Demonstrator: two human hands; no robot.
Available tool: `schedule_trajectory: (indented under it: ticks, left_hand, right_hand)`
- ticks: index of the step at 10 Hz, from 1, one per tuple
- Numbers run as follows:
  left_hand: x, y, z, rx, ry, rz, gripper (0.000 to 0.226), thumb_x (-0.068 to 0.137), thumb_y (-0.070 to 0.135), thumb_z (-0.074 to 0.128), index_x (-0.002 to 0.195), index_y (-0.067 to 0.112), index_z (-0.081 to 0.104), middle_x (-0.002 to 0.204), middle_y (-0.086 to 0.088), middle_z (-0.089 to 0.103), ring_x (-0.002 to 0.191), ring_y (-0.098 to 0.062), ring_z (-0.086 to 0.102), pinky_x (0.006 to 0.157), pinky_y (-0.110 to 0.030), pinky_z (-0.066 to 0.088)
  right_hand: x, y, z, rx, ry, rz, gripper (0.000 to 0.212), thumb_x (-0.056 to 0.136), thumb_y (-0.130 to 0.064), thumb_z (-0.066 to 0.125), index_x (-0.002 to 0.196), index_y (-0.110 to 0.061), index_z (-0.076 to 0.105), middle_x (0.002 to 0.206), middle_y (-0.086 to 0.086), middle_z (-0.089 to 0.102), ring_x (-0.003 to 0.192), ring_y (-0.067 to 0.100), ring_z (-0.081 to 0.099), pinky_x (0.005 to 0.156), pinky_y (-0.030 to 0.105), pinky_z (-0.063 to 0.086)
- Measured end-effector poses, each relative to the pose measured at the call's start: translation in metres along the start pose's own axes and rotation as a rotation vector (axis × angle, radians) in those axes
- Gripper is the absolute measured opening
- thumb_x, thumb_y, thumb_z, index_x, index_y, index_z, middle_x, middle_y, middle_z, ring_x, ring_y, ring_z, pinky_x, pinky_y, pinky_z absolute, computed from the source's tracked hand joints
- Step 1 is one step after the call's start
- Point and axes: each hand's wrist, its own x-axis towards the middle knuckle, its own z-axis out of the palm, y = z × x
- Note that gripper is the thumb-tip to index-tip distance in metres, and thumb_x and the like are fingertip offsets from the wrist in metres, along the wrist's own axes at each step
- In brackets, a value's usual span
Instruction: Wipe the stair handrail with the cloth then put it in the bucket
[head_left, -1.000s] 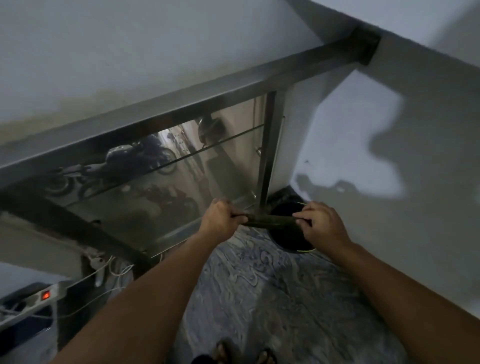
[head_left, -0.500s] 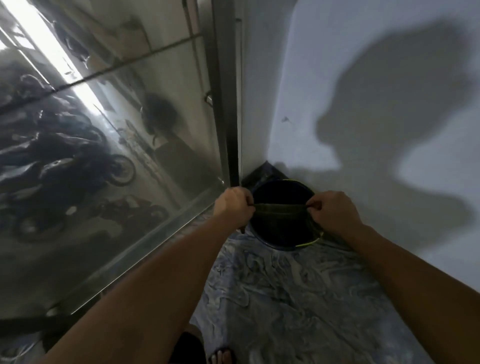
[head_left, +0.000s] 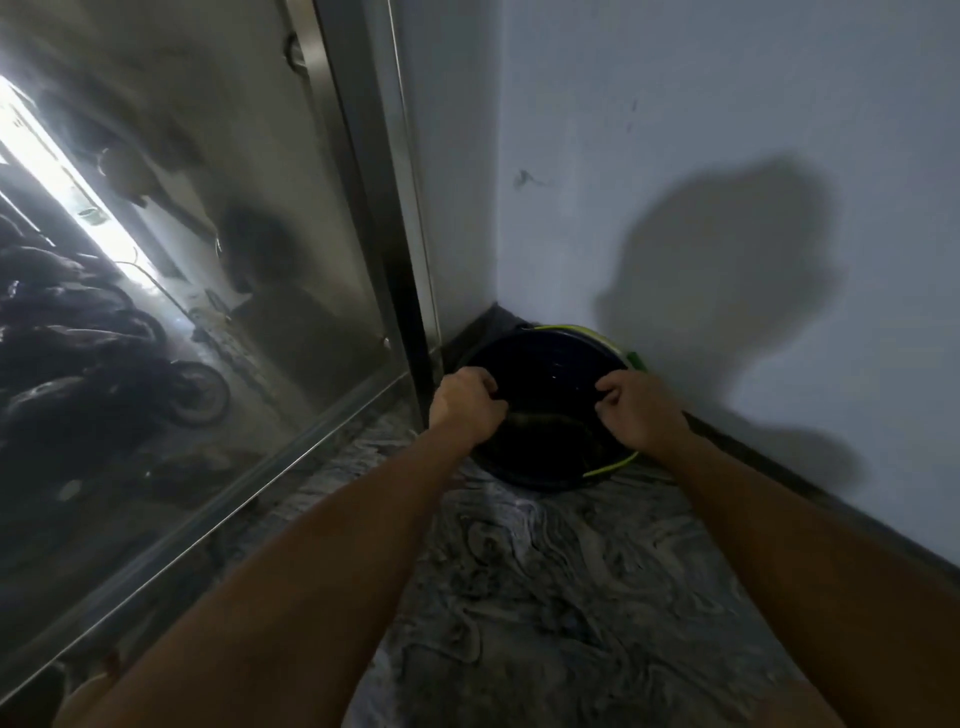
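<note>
A dark bucket (head_left: 550, 353) with a yellow-green rim stands on the floor in the corner by the wall. Both my hands are over its opening. My left hand (head_left: 466, 401) is at the bucket's left edge and my right hand (head_left: 638, 410) at its right edge, both with fingers curled. The dark olive cloth (head_left: 550, 422) sags between them, down inside the bucket, with its ends in my fists. The handrail's top bar is out of view. Only its steel post (head_left: 374, 171) shows.
A glass balustrade panel (head_left: 182, 270) with a steel bottom rail runs along the left, with parked motorbikes seen through it. A pale wall (head_left: 701, 156) with a dark skirting closes the right side. The floor (head_left: 545, 582) is grey, marble-patterned stone.
My view has tilted down and come closer to the bucket. Both hands have lowered the cloth from above the rim into the bucket's opening, and it now sags instead of being stretched tight.
</note>
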Motion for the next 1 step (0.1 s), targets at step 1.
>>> schedule_trajectory:
  ticks: [1]
  left_hand:
    - [-0.0088,-0.0094,-0.011,0.023,-0.037,-0.019,0.032,0.08,0.027,0.072,0.109,0.015,0.069,0.112,-0.008,0.069,0.103,-0.024,0.064,0.088,-0.03,0.05]
  right_hand:
    - [-0.0105,0.0141,-0.0049,0.018,0.025,0.078,0.029,0.085,-0.012,0.057,0.111,-0.006,0.067,0.118,0.015,0.066,0.104,0.032,0.061,0.094,0.035,0.045]
